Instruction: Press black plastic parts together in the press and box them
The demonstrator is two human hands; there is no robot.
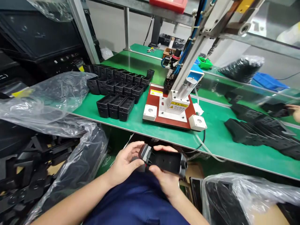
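Above my lap, my right hand [167,181] grips an open black plastic housing [167,160], its hollow side facing up and a round fitting at its right end. My left hand [124,162] pinches a smaller black plastic end piece [145,153] with a grey edge at the housing's left end. Whether the two parts touch or are joined, I cannot tell. Several black plastic boxes [114,106] stand in rows on the green bench beyond my left hand.
A press [178,106] on a red base with two white button boxes stands mid-bench. More black parts [260,128] lie at the right, near another person's hand [295,112]. Plastic-lined bins flank me: loose black parts [30,175] left, plastic sheeting [253,193] right. A steel upright [85,31] rises at left.
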